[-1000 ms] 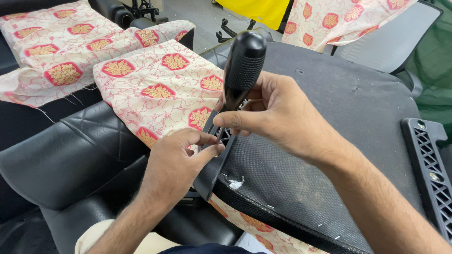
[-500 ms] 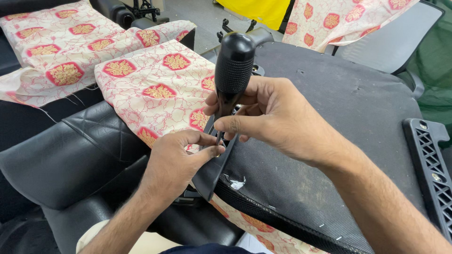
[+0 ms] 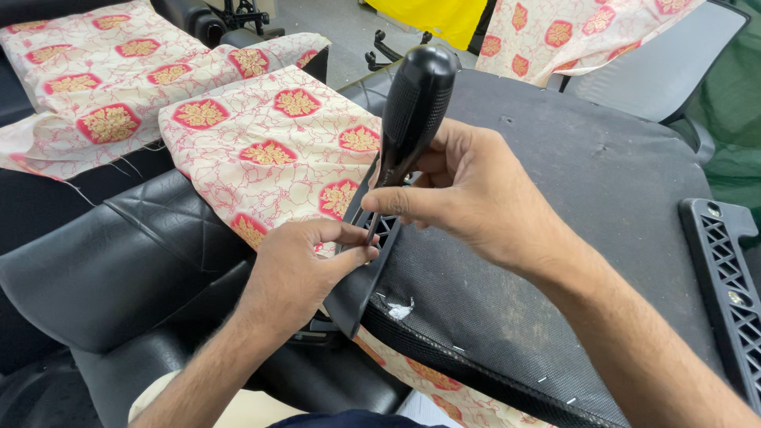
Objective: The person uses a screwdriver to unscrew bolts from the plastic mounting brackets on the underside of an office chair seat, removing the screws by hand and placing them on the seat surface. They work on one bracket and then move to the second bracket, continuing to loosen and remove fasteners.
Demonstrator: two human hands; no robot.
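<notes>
**On an upturned chair seat: screwdriver held over a black plastic bracket**

At far left, patterned cream-and-red fabric (image 3: 261,143) lies over black leather cushions (image 3: 119,261). Left hand (image 3: 297,265): fingers curled shut, thumb and forefinger pinching the slotted black bracket (image 3: 366,269) at the seat's edge. Screwdriver (image 3: 412,107): thick, ribbed black handle, tilted, thin shaft running down to the bracket just beside the left fingertips. Right hand (image 3: 476,194): closed around the lower handle. Dark mesh-covered seat underside (image 3: 555,158) beneath; second latticed bracket (image 3: 725,277) at far right.
</notes>
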